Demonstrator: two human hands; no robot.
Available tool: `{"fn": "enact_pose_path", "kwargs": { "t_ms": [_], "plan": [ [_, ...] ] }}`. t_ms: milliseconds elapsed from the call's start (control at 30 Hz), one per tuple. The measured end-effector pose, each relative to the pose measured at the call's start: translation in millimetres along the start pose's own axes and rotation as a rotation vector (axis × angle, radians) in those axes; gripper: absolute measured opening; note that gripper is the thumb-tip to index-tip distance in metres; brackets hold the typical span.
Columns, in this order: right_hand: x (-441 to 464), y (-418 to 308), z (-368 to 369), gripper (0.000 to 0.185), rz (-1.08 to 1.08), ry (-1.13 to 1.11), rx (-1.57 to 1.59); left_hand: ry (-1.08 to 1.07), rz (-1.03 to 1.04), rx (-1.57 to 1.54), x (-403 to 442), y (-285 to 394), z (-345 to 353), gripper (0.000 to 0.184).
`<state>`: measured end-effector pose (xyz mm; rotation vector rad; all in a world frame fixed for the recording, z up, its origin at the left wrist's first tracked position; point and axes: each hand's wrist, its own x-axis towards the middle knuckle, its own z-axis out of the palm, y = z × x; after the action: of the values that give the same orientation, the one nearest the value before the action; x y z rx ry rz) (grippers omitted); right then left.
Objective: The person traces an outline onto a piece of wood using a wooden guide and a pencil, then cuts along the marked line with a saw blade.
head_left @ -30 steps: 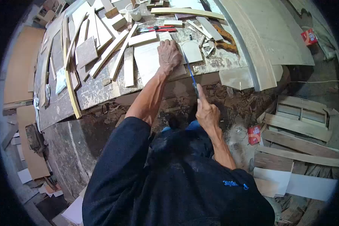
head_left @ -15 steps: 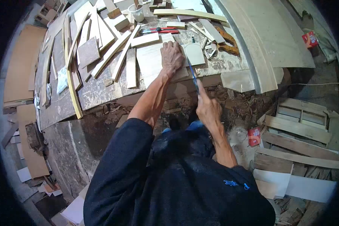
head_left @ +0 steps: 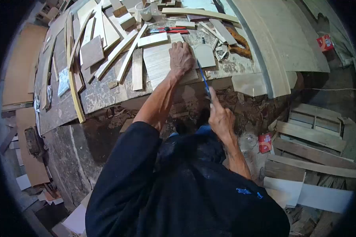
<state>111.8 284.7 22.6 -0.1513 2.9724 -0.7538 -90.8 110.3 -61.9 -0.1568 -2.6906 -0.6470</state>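
Observation:
My left hand [head_left: 182, 58] presses down on a pale wooden board [head_left: 156, 63] at the front edge of the workbench, its fingers bent over the top. In my right hand [head_left: 221, 118] is the handle end of a long, thin blue tool [head_left: 203, 78], seen edge-on, which looks like a saw. The fingers are wrapped round it. Its far end meets the wood just right of my left hand, beside a pale piece with a curved pencil line [head_left: 204, 56]. The grip itself is mostly hidden by my fingers.
Wooden strips [head_left: 116, 55] and offcuts cover the left of the workbench [head_left: 101, 96]. Behind the board lie red-handled pliers [head_left: 172, 30] and a white tub [head_left: 144, 12]. An orange-brown handle [head_left: 240, 46] rests at right. Planks [head_left: 310, 134] and a red box [head_left: 265, 142] lie on the floor.
My right hand has drawn slightly back toward my body, pulling the blue tool with it. My left hand stays on the board. The whole view has shifted slightly.

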Motion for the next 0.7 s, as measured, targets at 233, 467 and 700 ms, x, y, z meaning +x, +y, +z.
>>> {"fn": "enact_pose_path", "kwargs": {
  "t_ms": [233, 467, 700],
  "plan": [
    [28.2, -3.0, 8.6, 0.061, 0.041, -0.018, 0.038, 0.012, -0.021, -0.006, -0.6, 3.8, -2.2, 0.037],
    [48.8, -4.2, 14.6, 0.061, 0.042, -0.021, -0.004, 0.014, 0.016, -0.011, -2.1, 4.2, -3.2, 0.036],
    [-8.2, 4.6, -1.9, 0.065, 0.070, -0.058, 0.130, 0.015, -0.018, -0.009, -0.4, 2.6, -3.3, 0.034]
  ]
}}
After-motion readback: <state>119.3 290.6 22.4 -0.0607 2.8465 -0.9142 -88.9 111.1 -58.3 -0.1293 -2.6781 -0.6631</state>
